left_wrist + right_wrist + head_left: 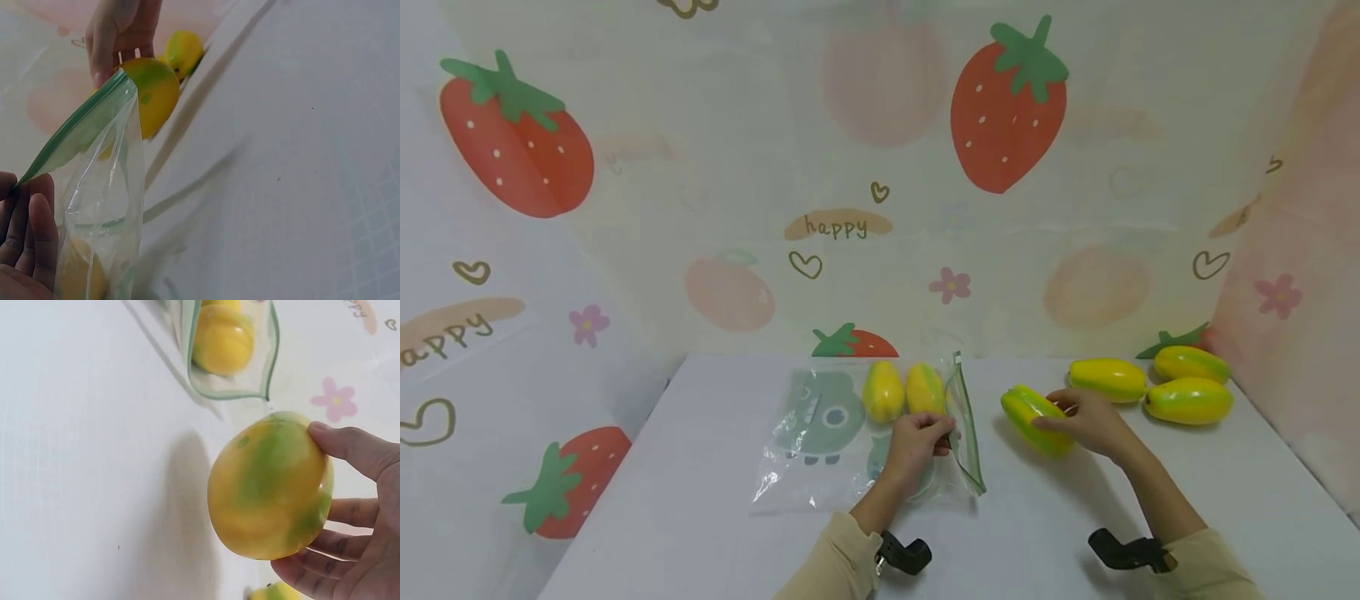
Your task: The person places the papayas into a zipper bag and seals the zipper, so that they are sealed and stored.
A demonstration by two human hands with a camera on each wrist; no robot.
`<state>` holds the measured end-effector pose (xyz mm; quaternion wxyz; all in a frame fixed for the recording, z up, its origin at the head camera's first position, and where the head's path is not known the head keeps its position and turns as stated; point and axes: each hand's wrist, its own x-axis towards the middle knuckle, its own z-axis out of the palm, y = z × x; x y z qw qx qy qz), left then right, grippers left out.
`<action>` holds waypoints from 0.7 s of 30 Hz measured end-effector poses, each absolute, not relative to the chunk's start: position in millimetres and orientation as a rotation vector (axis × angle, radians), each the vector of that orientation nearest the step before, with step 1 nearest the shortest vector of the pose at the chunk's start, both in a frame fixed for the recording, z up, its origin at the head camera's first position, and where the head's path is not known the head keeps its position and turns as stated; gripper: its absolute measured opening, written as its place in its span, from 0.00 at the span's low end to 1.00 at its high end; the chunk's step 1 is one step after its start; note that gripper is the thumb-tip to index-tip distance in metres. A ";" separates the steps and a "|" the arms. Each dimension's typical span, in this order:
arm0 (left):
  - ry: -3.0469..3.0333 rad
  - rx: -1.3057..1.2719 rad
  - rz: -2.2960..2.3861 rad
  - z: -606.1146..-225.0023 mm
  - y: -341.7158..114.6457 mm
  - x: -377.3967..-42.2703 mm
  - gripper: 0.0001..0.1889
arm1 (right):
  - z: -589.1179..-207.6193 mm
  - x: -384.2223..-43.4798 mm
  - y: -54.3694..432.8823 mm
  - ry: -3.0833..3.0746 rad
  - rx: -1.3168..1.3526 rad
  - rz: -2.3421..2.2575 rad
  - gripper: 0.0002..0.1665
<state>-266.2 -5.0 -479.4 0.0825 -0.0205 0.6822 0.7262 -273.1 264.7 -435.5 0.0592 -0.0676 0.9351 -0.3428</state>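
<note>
A clear zip bag (820, 492) with a green cartoon print and green zip edge lies on the table, its mouth facing right. My left hand (916, 450) pinches the bag's mouth edge; in the left wrist view the green zip strip (69, 128) stands raised between thumb and fingers. Two yellow papayas, one left (883, 392) and one right (925, 387), lie inside the bag. Right of the opening, my right hand (1090, 421) holds another yellow-green papaya (1033, 421), tilted and apart from the bag. The right wrist view shows thumb and fingers round this papaya (269, 487).
Three more papayas, one nearer the middle (1107, 380), one behind (1191, 364) and one in front (1189, 401), lie at the table's back right. A printed strawberry backdrop (880, 292) rises behind the white table (685, 517). Black wrist mounts sit on both forearms.
</note>
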 end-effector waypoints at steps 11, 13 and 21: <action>2.068 -0.060 2.166 -478.6 -2.6 -262.7 0.12 | -438.8 -285.4 242.6 2.818 -0.210 -1.053 0.41; 2.059 -0.064 2.164 -476.4 -2.9 -261.7 0.12 | -439.4 -286.9 238.5 2.819 -0.224 -1.056 0.40; 2.052 -0.039 2.161 -448.4 -6.0 -244.0 0.13 | -439.9 -294.2 221.6 2.807 -0.246 -1.046 0.39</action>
